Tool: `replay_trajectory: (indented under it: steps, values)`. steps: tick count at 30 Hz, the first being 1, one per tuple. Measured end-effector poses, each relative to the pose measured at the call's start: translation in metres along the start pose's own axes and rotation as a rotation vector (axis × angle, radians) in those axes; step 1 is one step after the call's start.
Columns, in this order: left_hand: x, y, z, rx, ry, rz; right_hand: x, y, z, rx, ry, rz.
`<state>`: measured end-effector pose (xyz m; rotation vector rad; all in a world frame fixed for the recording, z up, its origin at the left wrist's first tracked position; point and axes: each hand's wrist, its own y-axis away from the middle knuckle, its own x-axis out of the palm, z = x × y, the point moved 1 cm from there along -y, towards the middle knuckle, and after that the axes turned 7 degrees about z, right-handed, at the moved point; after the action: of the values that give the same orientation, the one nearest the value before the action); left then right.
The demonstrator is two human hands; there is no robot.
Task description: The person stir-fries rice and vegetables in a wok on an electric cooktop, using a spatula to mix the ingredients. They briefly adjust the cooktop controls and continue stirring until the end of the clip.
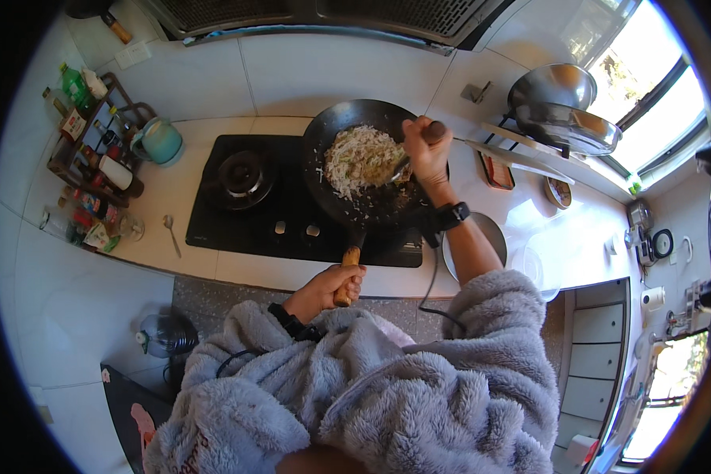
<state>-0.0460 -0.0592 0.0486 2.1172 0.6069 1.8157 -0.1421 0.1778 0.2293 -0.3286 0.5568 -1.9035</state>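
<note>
A dark wok (pixel 332 204) sits over the right side of a black gas hob (pixel 260 237). In it lies a heap of pale, shredded food (pixel 361 157) with bits of green, and small shreds cling to the wok's wall. My left hand (pixel 339 284) is closed around the wok's wooden handle (pixel 351 258), near the counter's front edge. Above the wok's right side, my right hand (pixel 428 153) grips the wooden handle (pixel 434 132) of a metal cooking utensil, whose lower end (pixel 400 168) reaches into the food. The hand hides part of this utensil.
Left of the hob stand a teal pitcher (pixel 161 142), a rack of bottles (pixel 65 163) and a spoon (pixel 172 234). To the right are a round metal lid or plate (pixel 489 234), a clear plastic container (pixel 539 266), a small bowl (pixel 558 193) and stacked pans (pixel 569 127). A range hood (pixel 332 35) hangs above.
</note>
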Motion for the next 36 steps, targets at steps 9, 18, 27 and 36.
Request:
replay_trajectory:
  steps: [9,18,27,36]
  values:
    - [0.0,-0.002,0.001,0.018,-0.042,-0.011,0.012,0.012,-0.017,-0.133,0.203,-0.132]
    - [-0.002,-0.003,0.002,0.002,0.0,-0.005,-0.027,-0.022,-0.031,-0.037,-0.078,-0.108]
    - [-0.003,-0.001,0.003,0.016,-0.013,0.021,0.007,-0.016,-0.036,-0.103,-0.229,-0.5]
    - [-0.005,-0.002,0.003,0.013,-0.009,0.024,0.037,-0.014,0.013,0.026,-0.042,0.138]
